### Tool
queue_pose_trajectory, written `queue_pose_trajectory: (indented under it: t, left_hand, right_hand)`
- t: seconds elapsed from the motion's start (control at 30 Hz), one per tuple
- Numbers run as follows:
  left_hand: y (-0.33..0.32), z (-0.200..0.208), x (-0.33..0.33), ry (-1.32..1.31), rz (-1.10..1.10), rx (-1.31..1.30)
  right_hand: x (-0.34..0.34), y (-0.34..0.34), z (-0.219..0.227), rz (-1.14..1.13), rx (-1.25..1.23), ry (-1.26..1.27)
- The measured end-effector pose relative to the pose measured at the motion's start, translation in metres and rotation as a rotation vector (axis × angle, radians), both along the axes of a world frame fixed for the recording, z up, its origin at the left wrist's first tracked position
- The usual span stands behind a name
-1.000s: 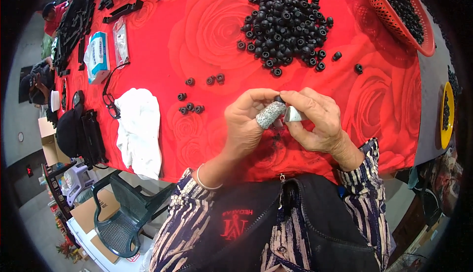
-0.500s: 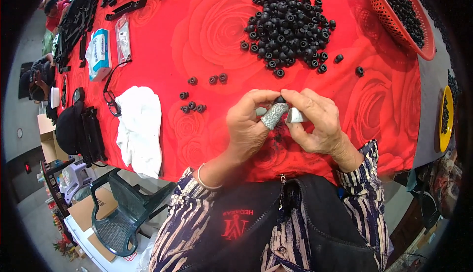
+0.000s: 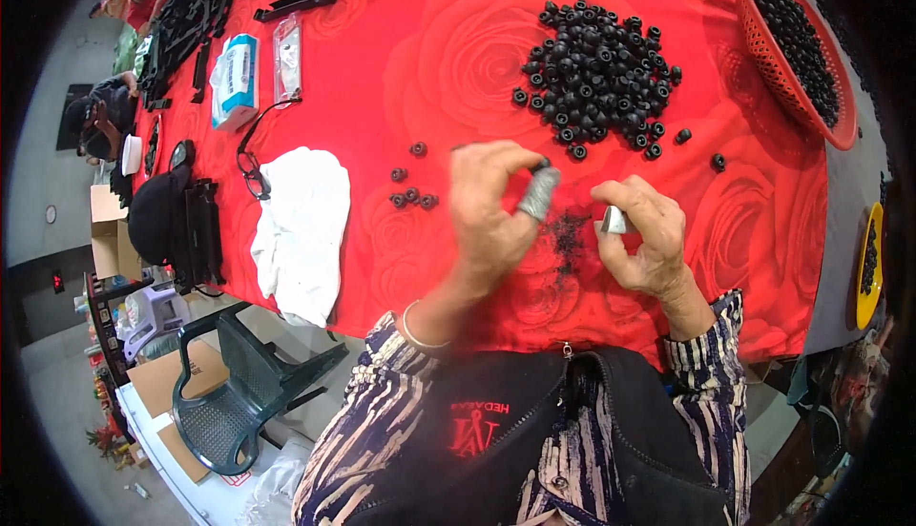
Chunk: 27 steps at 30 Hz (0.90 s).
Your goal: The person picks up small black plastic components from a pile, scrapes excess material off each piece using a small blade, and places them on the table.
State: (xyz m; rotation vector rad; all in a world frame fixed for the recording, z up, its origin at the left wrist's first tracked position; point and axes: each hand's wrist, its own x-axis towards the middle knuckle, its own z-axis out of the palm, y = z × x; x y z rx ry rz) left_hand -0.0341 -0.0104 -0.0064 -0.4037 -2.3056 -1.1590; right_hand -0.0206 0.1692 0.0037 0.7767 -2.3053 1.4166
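Observation:
My left hand (image 3: 489, 216) is raised over the red cloth, slightly blurred, pinching a small black cap-like part (image 3: 544, 164) between index finger and thumb. A speckled grey sleeve (image 3: 540, 194) covers that thumb. To its right, apart from it, my right hand (image 3: 649, 235) has curled fingers around a small white-and-grey piece (image 3: 614, 220); its exact kind does not show. Black crumbs (image 3: 566, 243) are scattered on the cloth between the hands. A big heap of similar black parts (image 3: 601, 73) lies farther off, and several loose ones (image 3: 412, 196) sit left of my left hand.
A red basket (image 3: 754, 40) full of black parts stands at the far right, a yellow dish (image 3: 875, 230) nearer. Leftward lie a white cloth (image 3: 303, 230), glasses (image 3: 250, 171), a tissue pack (image 3: 236, 82) and black bars (image 3: 296, 3). A green chair (image 3: 215, 421) stands beside the table; people sit beyond.
My hands have come apart: the left moved leftward with the black part, the right drew away from it. The view has shifted, sliding the table's things rightward.

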Motion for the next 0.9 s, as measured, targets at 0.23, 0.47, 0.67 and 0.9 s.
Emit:
queue_pose_trajectory:
  t: [0.23, 0.47, 0.67, 0.9]
  left_hand:
    - [-0.029, -0.001, -0.02, -0.048, 0.265, -0.352]
    - [-0.029, 0.006, -0.021, 0.033, 0.477, -0.446]
    - [-0.003, 0.005, -0.016, 0.095, 0.039, -0.313]
    - [0.017, 0.003, -0.027, -0.007, -0.156, -0.462]
  right_hand:
    - [-0.003, 0.003, -0.007, 0.02, 0.048, 0.028]
    - [-0.009, 0.006, -0.009, -0.088, -0.008, 0.016]
    - [-0.01, 0.007, -0.011, -0.122, 0.003, -0.024]
    - [-0.011, 0.01, -0.014, -0.143, 0.01, -0.006]
